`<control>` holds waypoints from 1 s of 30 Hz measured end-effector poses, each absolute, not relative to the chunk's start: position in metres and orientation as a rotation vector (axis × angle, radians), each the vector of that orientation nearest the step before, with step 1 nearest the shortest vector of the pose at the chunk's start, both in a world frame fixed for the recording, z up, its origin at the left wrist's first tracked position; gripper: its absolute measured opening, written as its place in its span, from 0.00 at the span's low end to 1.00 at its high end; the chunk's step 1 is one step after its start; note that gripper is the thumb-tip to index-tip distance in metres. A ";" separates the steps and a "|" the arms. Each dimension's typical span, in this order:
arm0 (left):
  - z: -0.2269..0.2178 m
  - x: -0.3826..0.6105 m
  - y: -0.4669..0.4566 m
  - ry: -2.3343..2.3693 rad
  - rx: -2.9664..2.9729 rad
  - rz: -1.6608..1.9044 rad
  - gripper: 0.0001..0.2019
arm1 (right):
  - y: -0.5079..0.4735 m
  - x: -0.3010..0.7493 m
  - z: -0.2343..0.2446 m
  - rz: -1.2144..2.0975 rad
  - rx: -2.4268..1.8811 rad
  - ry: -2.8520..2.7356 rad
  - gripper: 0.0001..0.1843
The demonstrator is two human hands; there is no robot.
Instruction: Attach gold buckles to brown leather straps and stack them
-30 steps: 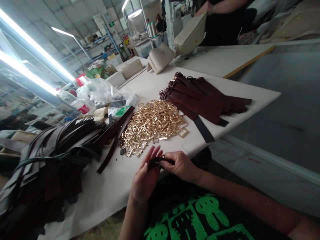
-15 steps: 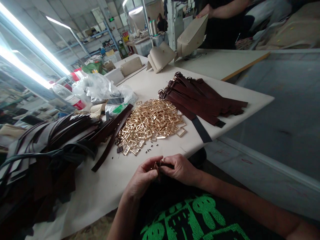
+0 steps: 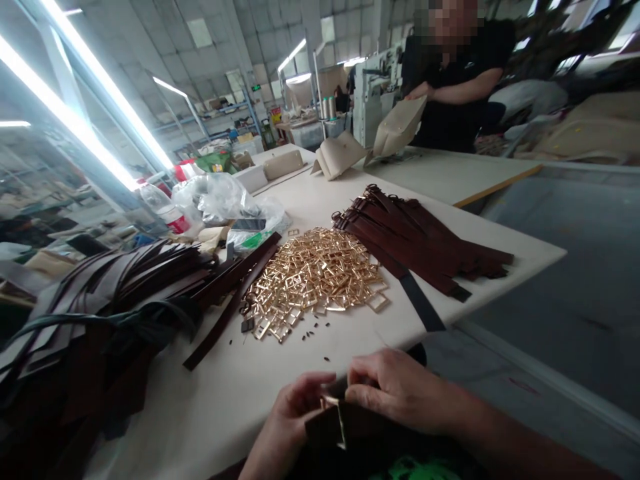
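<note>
— Workshop light runs along the ceiling, and under it a pale table [image 3: 210, 407] fills most of what I see. What's on your left?

— Loose dark brown straps [image 3: 115, 293], heaped and fanning toward the middle. Behind them a crumpled plastic bag [image 3: 215, 197] and a bottle [image 3: 163, 210].

— And the centre?

— Gold buckles [image 3: 315, 273] in a spread pile, with small dark bits scattered on the table in front of them. Just right of that lies a neat stack of brown straps [image 3: 420, 233] with rings at their far ends.

— Your hands?

— At the near edge of the table. My left hand [image 3: 290, 420] is closed, thumb and fingers pinching a brown strap piece [image 3: 325, 427] with a gold buckle [image 3: 336, 412] on it. My right hand [image 3: 400, 390] is curled over the top, fingertips pressing the same strap piece and meeting my left.

— Anyone else?

— A person in black [image 3: 450, 87] at the far table, one hand on a beige panel [image 3: 397, 127].
</note>
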State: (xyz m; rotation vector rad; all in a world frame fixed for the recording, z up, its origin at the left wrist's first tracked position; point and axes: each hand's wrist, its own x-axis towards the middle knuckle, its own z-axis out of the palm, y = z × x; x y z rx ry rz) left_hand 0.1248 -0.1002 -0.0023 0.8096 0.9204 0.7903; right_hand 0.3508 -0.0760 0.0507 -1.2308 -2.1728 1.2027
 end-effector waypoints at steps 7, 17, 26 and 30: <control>0.020 0.134 -0.111 0.847 1.090 0.753 0.09 | -0.054 0.320 0.108 0.249 -0.911 -2.758 0.09; -0.015 0.124 -0.066 1.119 0.697 1.312 0.14 | 0.008 0.297 0.099 0.252 -0.789 -2.276 0.09; -0.027 0.142 -0.060 0.990 0.591 1.296 0.12 | -0.032 0.296 0.008 1.289 -0.960 -1.815 0.18; -0.037 0.143 -0.061 1.068 0.736 1.311 0.11 | -0.030 0.278 -0.009 1.521 -0.851 -1.398 0.22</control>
